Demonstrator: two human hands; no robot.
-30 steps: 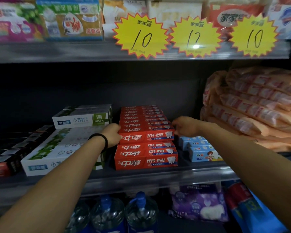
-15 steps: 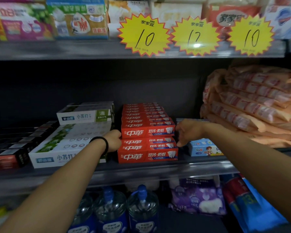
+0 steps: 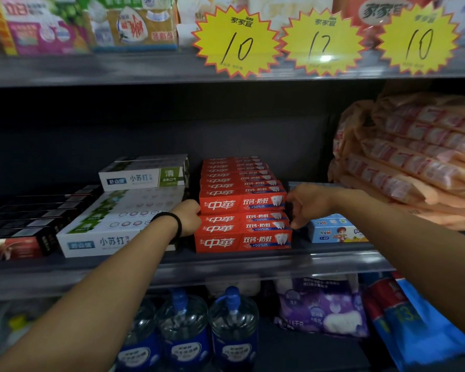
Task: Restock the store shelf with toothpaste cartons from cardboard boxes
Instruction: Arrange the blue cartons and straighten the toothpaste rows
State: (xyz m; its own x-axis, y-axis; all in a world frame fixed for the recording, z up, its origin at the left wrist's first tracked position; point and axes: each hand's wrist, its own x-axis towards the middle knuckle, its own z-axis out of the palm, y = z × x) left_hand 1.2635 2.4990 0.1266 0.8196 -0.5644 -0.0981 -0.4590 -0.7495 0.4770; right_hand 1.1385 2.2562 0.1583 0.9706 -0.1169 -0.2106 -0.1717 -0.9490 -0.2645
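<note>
Red toothpaste cartons [image 3: 242,205] are stacked in two layers in the middle of the dark shelf [image 3: 253,264], with rows running back behind the front ones. My left hand [image 3: 188,216], a black band on its wrist, is curled against the left end of the stack at the seam between the layers. My right hand [image 3: 306,205] curls round the right end, thumb pointing down to the lower cartons [image 3: 242,241]. The fingertips of both hands are hidden by the stack. No cardboard box is in view.
White-and-green toothpaste cartons [image 3: 113,224] lie left of the red stack, with black cartons [image 3: 24,224] further left. A blue children's toothpaste box [image 3: 333,232] sits to the right, below orange wrapped packs [image 3: 414,157]. Yellow price stars [image 3: 236,41] hang from the upper shelf. Water bottles [image 3: 183,331] stand below.
Both hands stay at the ends of the red stack. My right hand has dropped from the top layer's corner toward the seam, and the upper layer now sits square on the lower one.
</note>
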